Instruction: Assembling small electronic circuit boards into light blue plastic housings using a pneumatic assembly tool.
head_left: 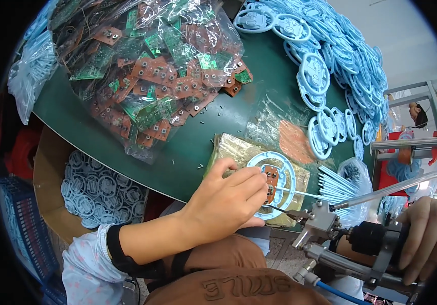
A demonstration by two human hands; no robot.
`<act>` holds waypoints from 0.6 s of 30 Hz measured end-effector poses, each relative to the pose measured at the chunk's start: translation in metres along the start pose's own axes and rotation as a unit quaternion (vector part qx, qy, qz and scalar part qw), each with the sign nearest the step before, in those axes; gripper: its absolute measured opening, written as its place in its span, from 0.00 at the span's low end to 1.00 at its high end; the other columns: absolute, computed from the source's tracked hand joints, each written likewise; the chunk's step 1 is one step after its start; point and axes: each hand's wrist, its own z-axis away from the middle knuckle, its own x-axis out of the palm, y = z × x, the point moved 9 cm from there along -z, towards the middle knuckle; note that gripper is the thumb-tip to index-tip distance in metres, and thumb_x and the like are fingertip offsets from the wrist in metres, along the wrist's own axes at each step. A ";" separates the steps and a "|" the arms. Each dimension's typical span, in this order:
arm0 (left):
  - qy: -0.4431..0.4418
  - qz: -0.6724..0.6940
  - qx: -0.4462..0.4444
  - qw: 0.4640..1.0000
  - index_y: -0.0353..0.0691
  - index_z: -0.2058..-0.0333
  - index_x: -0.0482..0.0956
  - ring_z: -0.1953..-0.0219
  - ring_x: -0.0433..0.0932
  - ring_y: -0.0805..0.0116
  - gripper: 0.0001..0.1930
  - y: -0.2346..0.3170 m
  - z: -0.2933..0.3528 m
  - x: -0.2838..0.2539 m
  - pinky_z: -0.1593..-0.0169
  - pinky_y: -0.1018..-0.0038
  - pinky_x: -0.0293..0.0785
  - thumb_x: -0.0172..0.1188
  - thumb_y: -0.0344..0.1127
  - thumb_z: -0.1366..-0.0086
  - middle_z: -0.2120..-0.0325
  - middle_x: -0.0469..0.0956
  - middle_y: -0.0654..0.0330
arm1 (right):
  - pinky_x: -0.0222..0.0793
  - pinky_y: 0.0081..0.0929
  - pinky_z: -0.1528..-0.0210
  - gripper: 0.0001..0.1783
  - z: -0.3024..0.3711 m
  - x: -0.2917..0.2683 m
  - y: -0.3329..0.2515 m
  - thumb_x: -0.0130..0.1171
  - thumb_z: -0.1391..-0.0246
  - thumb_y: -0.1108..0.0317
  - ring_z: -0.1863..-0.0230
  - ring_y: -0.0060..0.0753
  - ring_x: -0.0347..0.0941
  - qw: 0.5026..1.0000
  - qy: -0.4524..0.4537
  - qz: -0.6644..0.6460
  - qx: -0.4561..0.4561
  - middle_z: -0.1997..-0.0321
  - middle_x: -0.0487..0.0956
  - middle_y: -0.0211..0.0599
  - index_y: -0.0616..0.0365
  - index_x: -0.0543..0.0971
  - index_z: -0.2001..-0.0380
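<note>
My left hand (228, 195) has its fingers bent and pressed together on a light blue plastic toy steering wheel (292, 175). A small brown circuit board (270, 179) lies inside that wheel, against my fingertips, which are partly hidden. Under the wheel is a block wrapped in yellowish tape (236, 147). My right hand (424, 234) is closed around an automatic screwdriver (368, 236) with a black body and metal fittings. The driver's thin tip (275, 208) reaches the lower part of the wheel, by the board. A thin blue stick extends from the wheel toward the right.
Bagged brown and green circuit boards (152, 76) cover the green table's (127, 170) far left. Blue wheel parts (335, 56) are heaped at far right, above a bag of blue sticks (337, 183). A cardboard box (51, 188) of wheels stands left. A clear hose (396, 190) crosses right.
</note>
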 end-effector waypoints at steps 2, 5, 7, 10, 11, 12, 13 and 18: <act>-0.003 -0.001 -0.001 1.000 0.38 0.56 0.80 0.47 0.76 0.66 0.30 -0.001 -0.001 0.000 0.47 0.62 0.64 0.70 0.53 0.53 0.54 0.78 0.61 | 0.76 0.33 0.70 0.33 0.001 -0.002 0.007 0.53 0.33 0.65 0.74 0.33 0.75 0.998 -0.049 -0.001 0.025 0.71 0.74 0.35 0.51 0.56 0.29; -0.011 -0.003 -0.004 1.000 0.38 0.56 0.80 0.47 0.76 0.66 0.29 -0.003 -0.002 0.001 0.48 0.63 0.64 0.70 0.53 0.53 0.54 0.78 0.61 | 0.76 0.33 0.71 0.33 0.002 -0.002 0.015 0.54 0.34 0.66 0.76 0.33 0.74 0.996 -0.027 0.027 0.075 0.71 0.75 0.35 0.50 0.56 0.29; -0.016 -0.001 -0.002 1.000 0.38 0.56 0.80 0.47 0.76 0.65 0.29 -0.001 -0.004 0.001 0.48 0.63 0.64 0.70 0.53 0.53 0.53 0.78 0.61 | 0.76 0.32 0.70 0.32 0.003 -0.004 0.018 0.53 0.33 0.66 0.75 0.32 0.74 0.994 -0.057 0.018 0.089 0.70 0.74 0.34 0.49 0.57 0.29; -0.006 -0.014 0.014 1.000 0.38 0.55 0.80 0.48 0.76 0.65 0.29 0.006 -0.004 -0.007 0.48 0.63 0.64 0.70 0.53 0.52 0.53 0.78 0.61 | 0.81 0.13 0.65 0.07 0.015 -0.026 0.007 0.61 0.45 0.78 0.79 0.21 0.77 0.957 -0.274 -0.058 0.071 0.75 0.74 0.31 0.58 0.72 0.68; -0.021 -0.014 0.001 1.000 0.38 0.55 0.80 0.49 0.76 0.65 0.30 0.001 -0.006 -0.003 0.49 0.63 0.64 0.70 0.53 0.52 0.53 0.78 0.61 | 0.82 0.15 0.67 0.12 0.008 -0.018 0.018 0.60 0.43 0.79 0.77 0.24 0.79 1.000 0.016 0.011 -0.007 0.74 0.74 0.32 0.58 0.72 0.57; -0.027 -0.015 -0.007 1.000 0.38 0.55 0.80 0.49 0.76 0.64 0.30 -0.004 -0.005 0.001 0.49 0.63 0.64 0.70 0.53 0.52 0.53 0.78 0.61 | 0.82 0.15 0.67 0.12 0.007 -0.016 0.024 0.60 0.43 0.79 0.77 0.24 0.79 1.000 0.015 0.019 -0.019 0.74 0.74 0.32 0.58 0.72 0.57; -0.017 -0.013 -0.008 1.000 0.38 0.55 0.80 0.50 0.76 0.64 0.30 -0.004 -0.002 0.002 0.49 0.63 0.64 0.70 0.53 0.52 0.53 0.78 0.61 | 0.82 0.17 0.69 0.15 0.006 -0.017 0.028 0.60 0.41 0.76 0.78 0.22 0.78 1.000 0.011 0.001 -0.029 0.74 0.74 0.32 0.59 0.70 0.53; -0.046 -0.043 0.014 0.998 0.39 0.57 0.81 0.50 0.75 0.63 0.29 0.012 -0.012 -0.008 0.49 0.63 0.64 0.71 0.53 0.52 0.55 0.78 0.61 | 0.83 0.30 0.67 0.11 -0.001 -0.079 -0.011 0.56 0.39 0.73 0.76 0.33 0.78 0.987 -0.140 -0.072 0.017 0.72 0.76 0.40 0.70 0.70 0.58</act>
